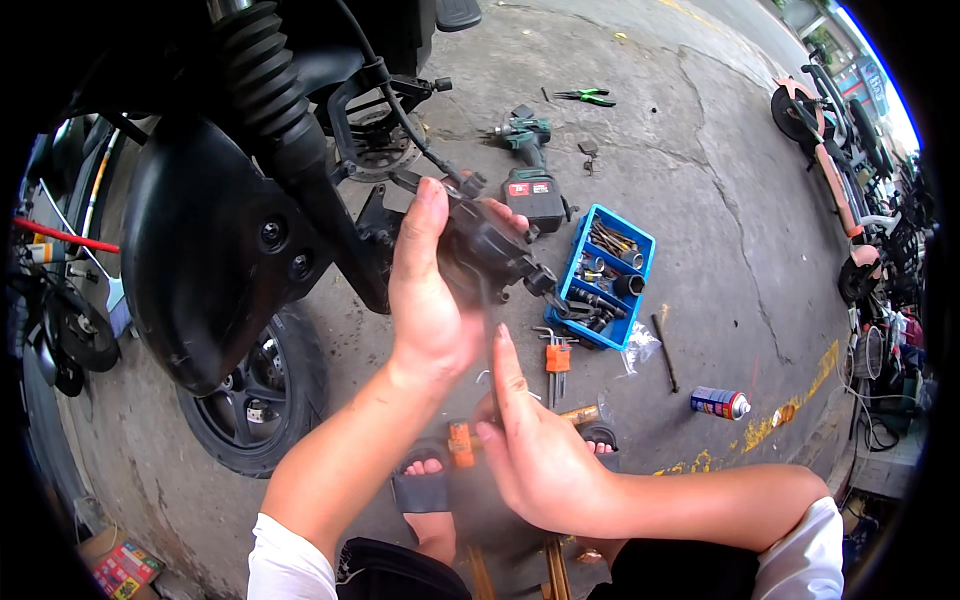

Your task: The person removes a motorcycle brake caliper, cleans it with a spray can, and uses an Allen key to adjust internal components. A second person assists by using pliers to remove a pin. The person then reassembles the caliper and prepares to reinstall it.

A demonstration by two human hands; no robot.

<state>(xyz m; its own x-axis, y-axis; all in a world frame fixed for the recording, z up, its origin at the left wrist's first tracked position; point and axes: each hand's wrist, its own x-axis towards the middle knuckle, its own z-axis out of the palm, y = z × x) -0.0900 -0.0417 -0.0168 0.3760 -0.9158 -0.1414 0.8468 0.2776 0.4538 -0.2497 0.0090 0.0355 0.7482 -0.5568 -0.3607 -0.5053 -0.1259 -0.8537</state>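
Observation:
My left hand (435,300) grips a black brake caliper (482,245), thumb on its left side, beside the black fork leg (335,230) of a vehicle. A hose (415,130) runs down to the caliper. My right hand (540,450) is lower, fingers closed around a thin, motion-blurred tool (490,350) that reaches up to the caliper's underside; its type is unclear.
A detached wheel (250,430) lies below the black mudguard (180,260). On the concrete are a cordless power tool (530,150), green pliers (590,96), blue tool tray (630,295), hex key set (558,357), metal rod (668,360) and spray can (715,403). Scooters (830,180) line the right.

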